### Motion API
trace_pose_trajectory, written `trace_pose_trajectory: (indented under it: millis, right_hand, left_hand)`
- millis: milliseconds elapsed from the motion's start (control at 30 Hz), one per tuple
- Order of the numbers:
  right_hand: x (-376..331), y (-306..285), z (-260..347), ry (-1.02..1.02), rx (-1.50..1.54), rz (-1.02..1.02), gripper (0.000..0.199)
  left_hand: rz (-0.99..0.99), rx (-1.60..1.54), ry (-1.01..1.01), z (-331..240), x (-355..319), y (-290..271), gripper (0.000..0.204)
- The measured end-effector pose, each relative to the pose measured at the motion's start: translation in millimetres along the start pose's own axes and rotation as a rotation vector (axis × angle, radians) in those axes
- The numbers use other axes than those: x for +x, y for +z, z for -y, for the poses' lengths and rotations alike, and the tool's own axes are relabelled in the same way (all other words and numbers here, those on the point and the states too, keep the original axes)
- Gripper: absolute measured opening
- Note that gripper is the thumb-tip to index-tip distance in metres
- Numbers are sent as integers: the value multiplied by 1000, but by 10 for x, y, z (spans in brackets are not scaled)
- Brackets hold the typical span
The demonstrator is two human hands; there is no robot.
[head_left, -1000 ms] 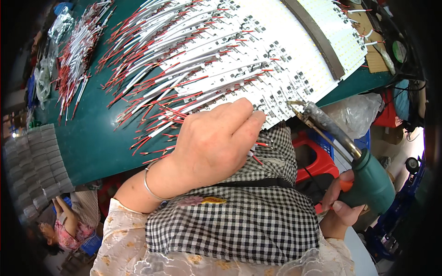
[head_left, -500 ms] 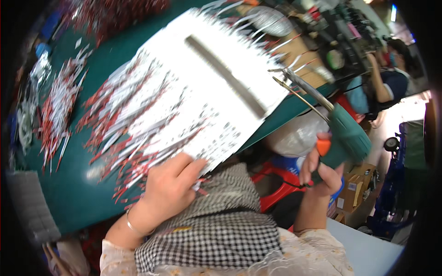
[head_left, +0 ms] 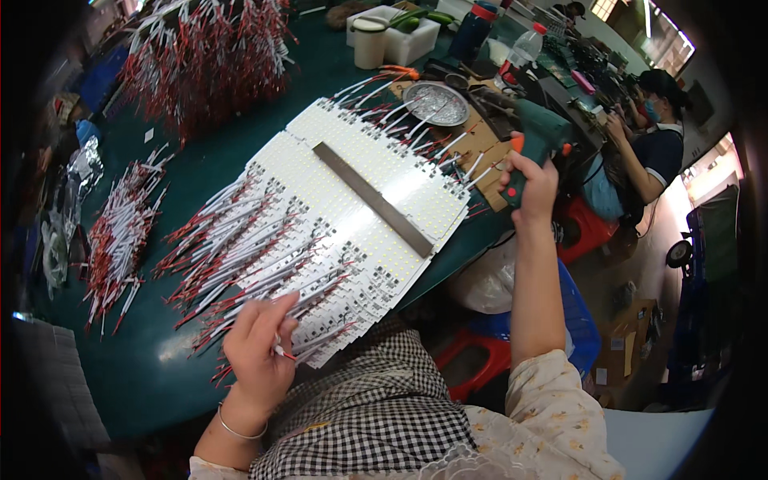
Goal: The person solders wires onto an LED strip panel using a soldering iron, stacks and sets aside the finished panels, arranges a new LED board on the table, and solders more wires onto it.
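Observation:
My right hand (head_left: 531, 182) is wrapped round the handle of a green pistol-shaped soldering gun (head_left: 544, 128) with an orange trigger, held over the table's right edge near a round metal dish (head_left: 437, 104). My left hand (head_left: 260, 348) has curled fingers at the near end of the boards, and a short white wire (head_left: 282, 352) with a red end sticks out of them. White LED boards (head_left: 360, 228) lie overlapped in a slanting row, a metal bar (head_left: 374, 198) across them. Red and white wires (head_left: 232, 276) fan out from their left edge.
A loose wire pile (head_left: 124, 236) lies at the left of the green table (head_left: 180, 356), and a large wire bundle (head_left: 212, 68) stands at the back. Beyond are a white foam box (head_left: 412, 44) and a water bottle (head_left: 524, 48). A co-worker (head_left: 652, 144) sits at the right.
My right hand has raised the soldering gun away from the boards, forward toward the metal dish. My left hand has moved slightly left and nearer to me. The view has tilted up.

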State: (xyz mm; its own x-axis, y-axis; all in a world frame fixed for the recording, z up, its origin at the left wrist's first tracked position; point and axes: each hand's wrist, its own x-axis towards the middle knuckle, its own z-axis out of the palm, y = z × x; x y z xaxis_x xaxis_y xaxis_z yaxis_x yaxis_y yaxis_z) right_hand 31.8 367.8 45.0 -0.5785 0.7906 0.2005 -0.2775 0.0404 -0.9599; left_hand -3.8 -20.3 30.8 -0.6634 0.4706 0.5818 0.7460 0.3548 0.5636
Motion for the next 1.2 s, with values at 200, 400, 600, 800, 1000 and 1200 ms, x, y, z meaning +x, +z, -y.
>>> trace_pose_trajectory:
  millis: [200, 400, 600, 800, 1000, 1200]
  right_hand:
    - [-628, -242, 207, -14, 22, 162, 50]
    - [-1378, -554, 277, 63, 110, 346, 70]
    - [-1821, -731, 282, 173, 143, 369, 70]
    - [-2158, -882, 258, 301, 231, 323, 68]
    - [-2258, -809, 267, 353, 203, 375, 64]
    - [-2304, -875, 226, 433, 213, 472, 66]
  left_hand:
    - [178, -132, -25, 12, 125, 9, 54]
    - [193, -218, 51, 76, 52, 194, 52]
    - [275, -155, 57, 32, -2, 189, 43]
    - [336, -120, 118, -42, -23, 239, 46]
    - [346, -54, 168, -11, -66, 322, 47]
    - [318, -67, 149, 34, -72, 380, 47]
